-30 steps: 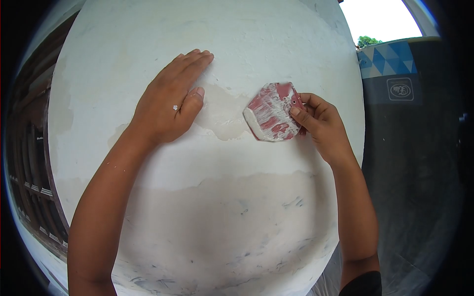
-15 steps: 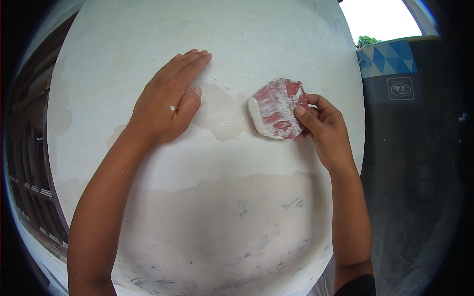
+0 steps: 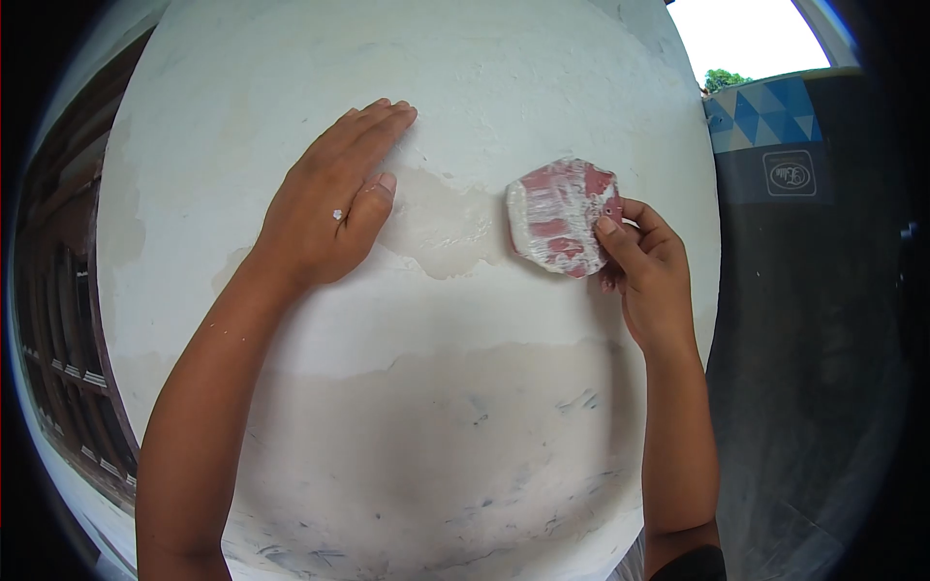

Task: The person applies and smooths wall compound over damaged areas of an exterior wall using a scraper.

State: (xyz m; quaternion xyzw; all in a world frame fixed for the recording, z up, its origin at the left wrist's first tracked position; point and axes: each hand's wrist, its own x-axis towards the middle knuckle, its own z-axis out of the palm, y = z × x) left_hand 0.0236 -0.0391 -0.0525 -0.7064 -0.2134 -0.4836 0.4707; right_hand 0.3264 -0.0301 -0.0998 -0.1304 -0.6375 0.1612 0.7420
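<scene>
Left of middle on the wall (image 3: 455,315), the left hand (image 3: 329,203) lay flat, fingers together; slipping could have smeared the beige patch (image 3: 436,228). Nearer the right edge, the right hand (image 3: 651,259) pinched a scraper (image 3: 567,218), whose paste (image 3: 519,221) might have dropped if tilted.

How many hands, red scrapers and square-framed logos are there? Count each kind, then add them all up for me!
Hands: 2 (left hand and right hand)
Red scraper: 1
Square-framed logo: 1
Total: 4
</scene>
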